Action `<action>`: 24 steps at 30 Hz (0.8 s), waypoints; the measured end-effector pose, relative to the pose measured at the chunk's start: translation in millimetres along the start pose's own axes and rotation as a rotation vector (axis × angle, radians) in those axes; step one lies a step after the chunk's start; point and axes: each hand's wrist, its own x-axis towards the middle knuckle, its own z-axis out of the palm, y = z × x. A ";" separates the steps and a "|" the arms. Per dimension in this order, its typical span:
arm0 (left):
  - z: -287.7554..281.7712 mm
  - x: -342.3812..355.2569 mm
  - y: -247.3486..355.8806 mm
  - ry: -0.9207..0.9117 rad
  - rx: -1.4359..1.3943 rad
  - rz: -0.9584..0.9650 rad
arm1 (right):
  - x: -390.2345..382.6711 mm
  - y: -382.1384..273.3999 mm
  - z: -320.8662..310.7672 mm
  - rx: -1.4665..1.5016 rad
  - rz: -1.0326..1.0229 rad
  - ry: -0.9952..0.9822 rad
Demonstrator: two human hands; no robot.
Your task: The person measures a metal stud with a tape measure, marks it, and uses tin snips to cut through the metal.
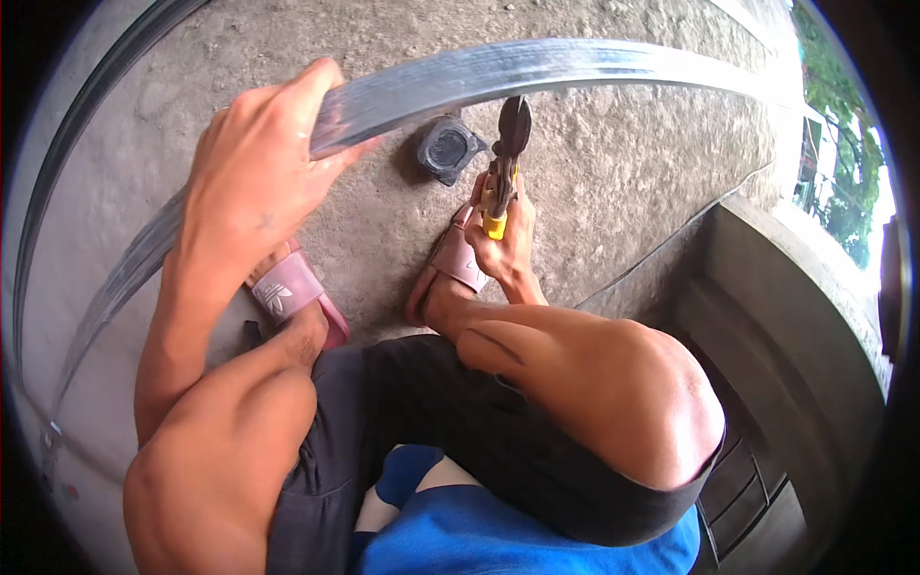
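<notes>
My left hand [259, 158] is wrapped round a long, shiny galvanized metal strip [556, 62], which runs across the upper picture to the right and carries on behind my wrist to the lower left. In my right hand [511, 240], low between my knees, is a pair of tin snips [515, 129] with dark blades and yellow handle parts. The blades point up toward the metal strip, their tip close below its lower edge; I cannot tell whether they touch it. A black tape measure [448, 149] lies on the floor between my hands.
Rough concrete floor [623, 172] spreads ahead. My feet, in pink slide sandals [292, 285], stand on it. A concrete ledge [786, 287] rises on the right, with greenery beyond. Another long dark strip [57, 163] curves along the left rim.
</notes>
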 end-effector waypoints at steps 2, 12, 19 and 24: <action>-3.2 -0.3 -0.9 0.003 0.025 0.008 | 5.4 -5.6 -9.3 -0.021 -0.026 0.004; -15.8 -8.5 -6.3 0.017 -0.030 0.053 | 24.9 1.2 -62.6 -0.079 0.037 0.054; -17.9 -9.4 -5.3 -0.037 -0.073 0.048 | 33.4 3.2 -73.0 -0.070 0.006 0.022; -15.0 -10.5 -5.5 -0.023 -0.073 0.057 | 36.5 7.5 -72.8 -0.083 0.004 0.041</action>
